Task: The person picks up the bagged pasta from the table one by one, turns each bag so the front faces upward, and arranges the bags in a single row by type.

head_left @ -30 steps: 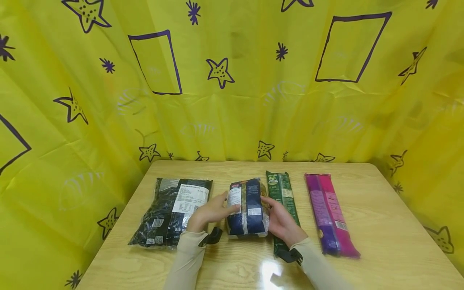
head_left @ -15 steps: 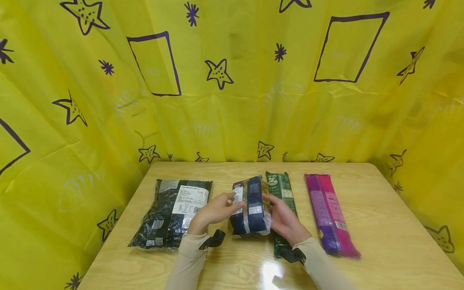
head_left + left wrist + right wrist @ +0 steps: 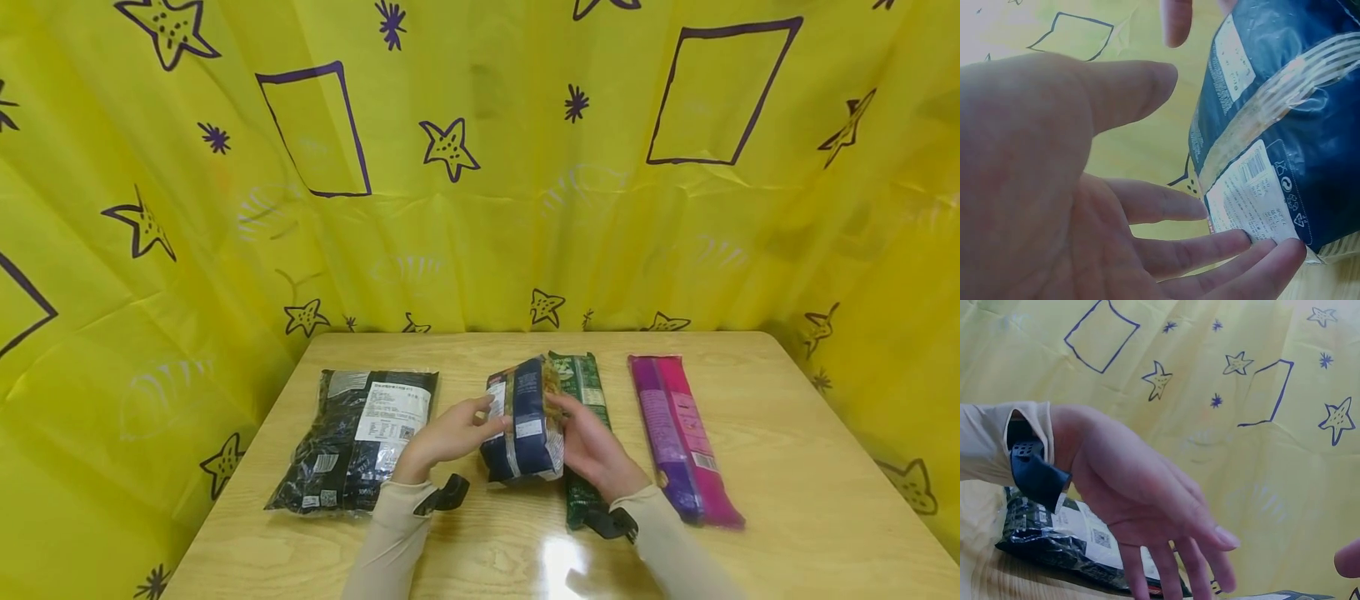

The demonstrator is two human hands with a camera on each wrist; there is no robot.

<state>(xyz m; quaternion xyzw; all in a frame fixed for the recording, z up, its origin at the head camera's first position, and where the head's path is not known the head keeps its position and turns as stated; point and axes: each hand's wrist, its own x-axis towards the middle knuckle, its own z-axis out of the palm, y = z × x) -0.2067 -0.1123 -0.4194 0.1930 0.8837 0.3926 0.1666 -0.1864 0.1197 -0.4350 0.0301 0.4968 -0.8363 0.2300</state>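
A dark blue plastic bag (image 3: 528,392) with golden pasta-like pieces showing through stands tilted between my hands, mid-table. My left hand (image 3: 450,433) is at its left side. In the left wrist view, nearly straight fingers (image 3: 1179,253) touch the white label, while the thumb stays apart from the bag (image 3: 1310,125). My right hand (image 3: 596,450) is at the bag's right side, most of its fingers hidden behind it. The right wrist view shows my left hand (image 3: 1141,481) with extended fingers, and one fingertip of the right hand at the right edge.
A large black packet (image 3: 337,442) with a white label lies on the left. Beneath my right hand lies a long green packet (image 3: 588,392), partly covered. Further right is a pink and purple packet (image 3: 678,442). A yellow patterned curtain (image 3: 480,233) hangs around the wooden table (image 3: 795,467).
The blue bag has shifted slightly right and tilted, turning so more of its golden right side shows. Both hands moved slightly right with it. The other packets stayed put.
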